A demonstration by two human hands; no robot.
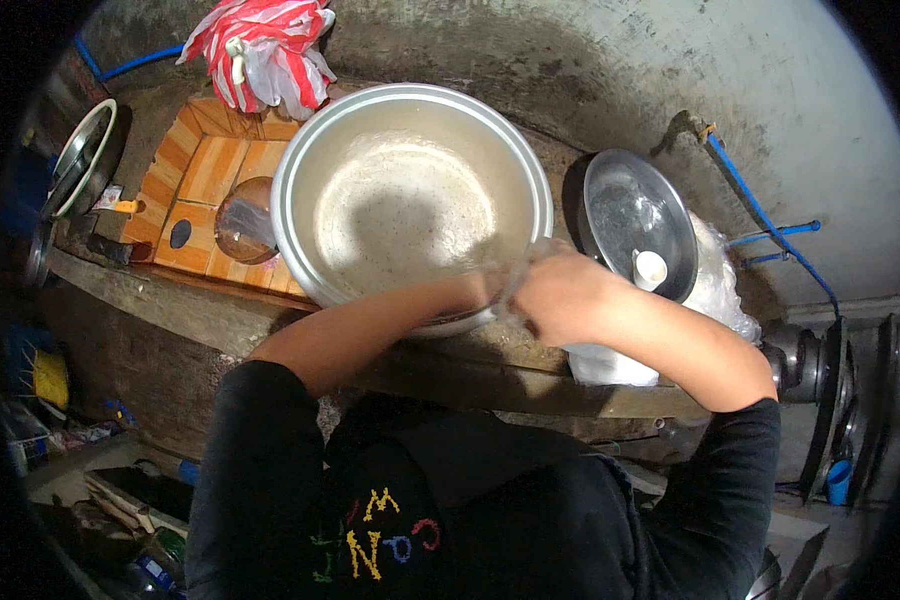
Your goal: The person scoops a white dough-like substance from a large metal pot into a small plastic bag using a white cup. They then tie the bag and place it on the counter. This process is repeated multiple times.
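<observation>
A large, wide metal pot stands before me, pale inside, with shadows of my arms across its bottom. My left hand reaches over the pot's near right rim and is smeared by motion; its fingers are hard to make out. Beside it, my right hand is curled at the rim's right side. Between the two hands is a blurred, see-through plastic piece, gripped by the right hand. Whether the left fingers also hold it is hidden by the blur.
Left of the pot lies a slatted wooden tray with a round brown board. A red-and-white striped plastic bag hangs behind. On the right, a metal basin holds a white cup, near a clear plastic bag.
</observation>
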